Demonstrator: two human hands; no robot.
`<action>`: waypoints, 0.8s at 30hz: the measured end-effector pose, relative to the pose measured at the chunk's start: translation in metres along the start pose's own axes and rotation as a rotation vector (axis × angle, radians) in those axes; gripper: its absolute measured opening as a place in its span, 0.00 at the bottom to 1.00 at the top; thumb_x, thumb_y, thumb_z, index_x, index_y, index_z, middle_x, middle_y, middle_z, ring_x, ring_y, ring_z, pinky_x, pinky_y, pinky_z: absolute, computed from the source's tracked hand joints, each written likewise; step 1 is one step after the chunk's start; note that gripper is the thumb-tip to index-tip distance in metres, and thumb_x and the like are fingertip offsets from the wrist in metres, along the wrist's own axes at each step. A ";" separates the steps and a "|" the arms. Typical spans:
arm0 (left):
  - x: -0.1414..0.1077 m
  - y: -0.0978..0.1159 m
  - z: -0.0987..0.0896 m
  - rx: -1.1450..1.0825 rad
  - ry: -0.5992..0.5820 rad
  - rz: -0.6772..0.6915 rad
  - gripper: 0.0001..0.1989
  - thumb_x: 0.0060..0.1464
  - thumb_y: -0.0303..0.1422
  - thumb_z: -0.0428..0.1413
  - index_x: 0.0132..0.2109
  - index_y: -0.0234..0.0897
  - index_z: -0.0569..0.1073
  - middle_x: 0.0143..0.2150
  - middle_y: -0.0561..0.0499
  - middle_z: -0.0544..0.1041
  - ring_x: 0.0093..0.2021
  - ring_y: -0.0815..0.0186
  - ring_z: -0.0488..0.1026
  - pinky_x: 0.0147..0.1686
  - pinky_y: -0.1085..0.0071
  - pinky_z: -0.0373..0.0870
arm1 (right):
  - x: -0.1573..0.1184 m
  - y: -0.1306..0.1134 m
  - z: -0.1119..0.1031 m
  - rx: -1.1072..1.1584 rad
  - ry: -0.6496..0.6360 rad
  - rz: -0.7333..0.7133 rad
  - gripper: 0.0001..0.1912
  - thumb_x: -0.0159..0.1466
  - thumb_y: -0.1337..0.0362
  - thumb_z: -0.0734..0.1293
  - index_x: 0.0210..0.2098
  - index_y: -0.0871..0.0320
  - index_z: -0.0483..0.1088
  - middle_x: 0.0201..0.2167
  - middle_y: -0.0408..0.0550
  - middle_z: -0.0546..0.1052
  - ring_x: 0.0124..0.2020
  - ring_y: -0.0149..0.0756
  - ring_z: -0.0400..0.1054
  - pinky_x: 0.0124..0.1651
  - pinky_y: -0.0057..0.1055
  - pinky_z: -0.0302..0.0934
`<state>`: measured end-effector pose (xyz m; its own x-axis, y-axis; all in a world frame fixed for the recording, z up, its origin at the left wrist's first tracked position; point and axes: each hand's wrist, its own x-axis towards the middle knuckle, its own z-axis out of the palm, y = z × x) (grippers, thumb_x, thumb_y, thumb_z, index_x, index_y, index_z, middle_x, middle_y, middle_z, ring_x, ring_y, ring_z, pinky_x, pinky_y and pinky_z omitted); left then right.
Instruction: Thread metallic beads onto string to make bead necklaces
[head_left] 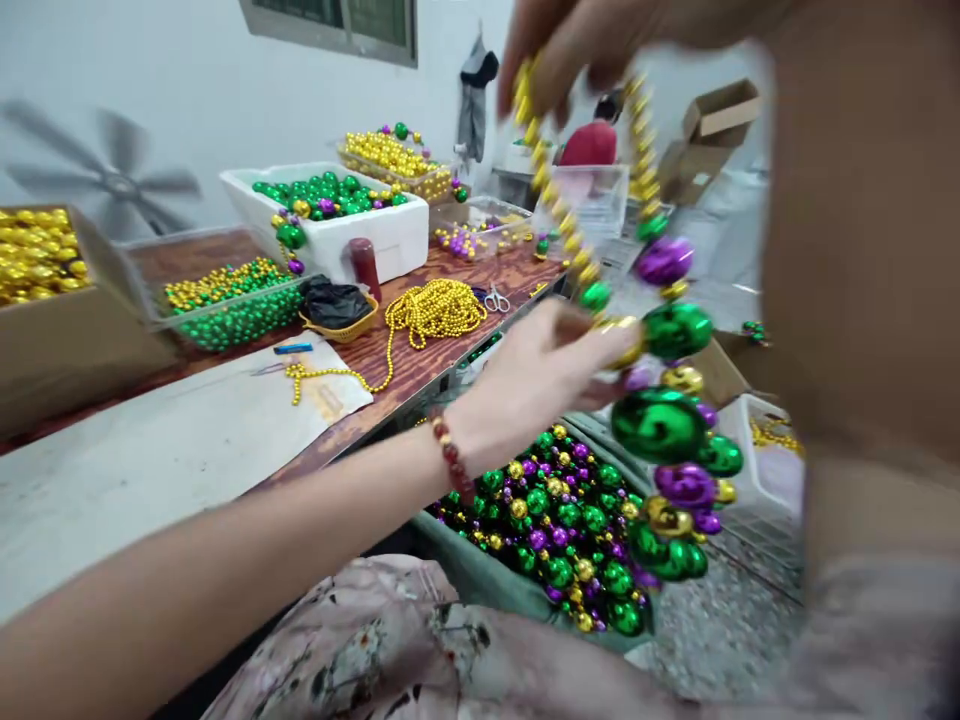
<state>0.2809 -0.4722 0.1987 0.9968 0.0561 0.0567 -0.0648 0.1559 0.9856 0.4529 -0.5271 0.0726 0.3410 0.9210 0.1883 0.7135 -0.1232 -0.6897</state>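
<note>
A bead necklace [660,425] hangs in front of me, with small gold beads in its upper part and large green, purple and gold balls below. My right hand [577,50], raised at the top of the view and blurred, has its fingers closed round the gold strand. Lower down, my left hand [540,370] pinches the necklace at a gold ball near its left side. Under the left hand is a greenish cloth-lined bin [517,580] filled with green, gold and purple beads.
On the wooden table [405,390] lie a gold bead chain [435,312], scissors [496,299] and a yellow basket [343,328]. A white foam box [375,240] of green balls stands behind. A fan [116,180] is at left. Farther back sits a person in red [591,145].
</note>
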 end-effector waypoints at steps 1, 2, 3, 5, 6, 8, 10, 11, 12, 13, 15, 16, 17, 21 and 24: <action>-0.002 -0.027 -0.007 -0.040 0.058 -0.051 0.12 0.57 0.37 0.60 0.39 0.31 0.69 0.38 0.47 0.80 0.32 0.68 0.81 0.36 0.70 0.77 | -0.001 0.009 0.005 -0.010 -0.011 0.013 0.13 0.67 0.62 0.67 0.50 0.61 0.74 0.46 0.47 0.77 0.44 0.37 0.72 0.46 0.33 0.67; -0.003 -0.056 -0.018 -0.054 0.120 -0.122 0.13 0.55 0.36 0.62 0.39 0.33 0.67 0.38 0.46 0.79 0.31 0.67 0.80 0.36 0.68 0.78 | 0.001 0.017 0.009 -0.025 -0.026 0.030 0.12 0.66 0.64 0.67 0.48 0.61 0.75 0.43 0.45 0.78 0.43 0.35 0.73 0.45 0.29 0.66; -0.004 -0.084 -0.031 -0.054 0.174 -0.199 0.14 0.55 0.36 0.62 0.40 0.34 0.66 0.39 0.46 0.78 0.32 0.67 0.80 0.37 0.66 0.79 | 0.004 0.025 0.014 -0.042 -0.042 0.046 0.12 0.64 0.66 0.67 0.46 0.60 0.76 0.41 0.43 0.79 0.42 0.34 0.72 0.44 0.26 0.64; -0.006 -0.137 -0.060 -0.025 0.253 -0.376 0.14 0.55 0.35 0.62 0.40 0.36 0.64 0.39 0.48 0.76 0.30 0.67 0.79 0.39 0.64 0.79 | 0.017 0.038 0.022 -0.072 -0.067 0.071 0.12 0.61 0.69 0.68 0.43 0.60 0.78 0.37 0.42 0.80 0.39 0.32 0.72 0.42 0.24 0.63; -0.007 -0.159 -0.074 -0.012 0.270 -0.458 0.13 0.56 0.35 0.61 0.39 0.36 0.63 0.38 0.48 0.76 0.31 0.67 0.79 0.39 0.64 0.79 | 0.027 0.043 0.025 -0.087 -0.078 0.081 0.12 0.60 0.70 0.68 0.43 0.60 0.78 0.36 0.41 0.80 0.39 0.32 0.72 0.42 0.24 0.62; -0.008 -0.193 -0.096 -0.007 0.322 -0.552 0.11 0.58 0.34 0.58 0.40 0.37 0.61 0.39 0.48 0.75 0.32 0.68 0.79 0.41 0.66 0.78 | 0.052 0.052 0.032 -0.116 -0.102 0.091 0.12 0.58 0.71 0.68 0.41 0.60 0.78 0.35 0.41 0.80 0.38 0.33 0.72 0.41 0.24 0.62; -0.013 -0.216 -0.111 0.037 0.320 -0.647 0.10 0.61 0.36 0.54 0.41 0.38 0.60 0.41 0.48 0.75 0.34 0.68 0.80 0.42 0.66 0.78 | 0.076 0.057 0.042 -0.144 -0.146 0.084 0.13 0.57 0.72 0.67 0.40 0.59 0.79 0.34 0.41 0.80 0.38 0.33 0.72 0.42 0.24 0.61; -0.016 -0.225 -0.116 0.065 0.307 -0.697 0.09 0.62 0.36 0.53 0.41 0.38 0.59 0.42 0.47 0.75 0.34 0.67 0.80 0.42 0.65 0.78 | 0.085 0.058 0.050 -0.153 -0.171 0.072 0.13 0.56 0.72 0.67 0.39 0.59 0.79 0.34 0.42 0.80 0.38 0.34 0.72 0.42 0.25 0.61; -0.019 -0.232 -0.120 0.088 0.296 -0.743 0.09 0.61 0.36 0.53 0.42 0.38 0.60 0.41 0.47 0.76 0.33 0.66 0.80 0.41 0.64 0.79 | 0.092 0.060 0.058 -0.159 -0.197 0.056 0.13 0.56 0.73 0.66 0.38 0.59 0.79 0.34 0.42 0.81 0.38 0.34 0.72 0.42 0.25 0.61; -0.023 -0.237 -0.124 0.110 0.286 -0.784 0.09 0.61 0.36 0.54 0.41 0.38 0.61 0.39 0.46 0.76 0.31 0.64 0.80 0.39 0.61 0.79 | 0.097 0.062 0.068 -0.170 -0.226 0.042 0.12 0.55 0.73 0.66 0.37 0.59 0.79 0.33 0.43 0.81 0.37 0.35 0.72 0.41 0.26 0.62; -0.030 -0.246 -0.130 0.157 0.264 -0.843 0.09 0.58 0.35 0.56 0.38 0.36 0.64 0.34 0.45 0.77 0.28 0.60 0.80 0.36 0.57 0.79 | 0.101 0.066 0.087 -0.201 -0.283 0.025 0.12 0.53 0.74 0.66 0.34 0.59 0.79 0.31 0.44 0.81 0.35 0.37 0.73 0.40 0.28 0.62; -0.034 -0.248 -0.134 0.189 0.253 -0.861 0.08 0.56 0.34 0.57 0.36 0.35 0.66 0.32 0.45 0.77 0.27 0.58 0.80 0.36 0.56 0.79 | 0.103 0.068 0.095 -0.220 -0.303 0.019 0.13 0.53 0.75 0.66 0.34 0.59 0.79 0.31 0.45 0.81 0.34 0.38 0.73 0.39 0.28 0.63; -0.038 -0.250 -0.138 0.207 0.247 -0.873 0.08 0.55 0.34 0.57 0.34 0.34 0.68 0.31 0.45 0.78 0.27 0.56 0.80 0.37 0.54 0.79 | 0.106 0.069 0.103 -0.238 -0.314 0.011 0.15 0.52 0.76 0.66 0.35 0.59 0.79 0.33 0.47 0.81 0.35 0.39 0.74 0.39 0.29 0.63; -0.057 -0.242 -0.158 0.444 0.174 -0.742 0.09 0.54 0.34 0.56 0.40 0.35 0.74 0.32 0.45 0.81 0.36 0.51 0.81 0.43 0.54 0.76 | 0.133 0.051 0.128 -0.303 -0.268 -0.022 0.17 0.58 0.74 0.63 0.44 0.60 0.77 0.43 0.54 0.81 0.44 0.43 0.74 0.47 0.32 0.63; -0.079 -0.227 -0.177 0.675 0.064 -0.566 0.13 0.53 0.36 0.56 0.46 0.38 0.76 0.40 0.46 0.83 0.45 0.53 0.79 0.48 0.60 0.73 | 0.169 0.016 0.153 -0.340 -0.247 -0.063 0.15 0.67 0.69 0.59 0.45 0.59 0.76 0.44 0.52 0.80 0.44 0.39 0.73 0.46 0.30 0.62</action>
<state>0.2085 -0.3377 -0.0576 0.8655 0.2047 -0.4572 0.4988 -0.4374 0.7483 0.4279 -0.3172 -0.0134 0.1632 0.9864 0.0211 0.9036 -0.1409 -0.4046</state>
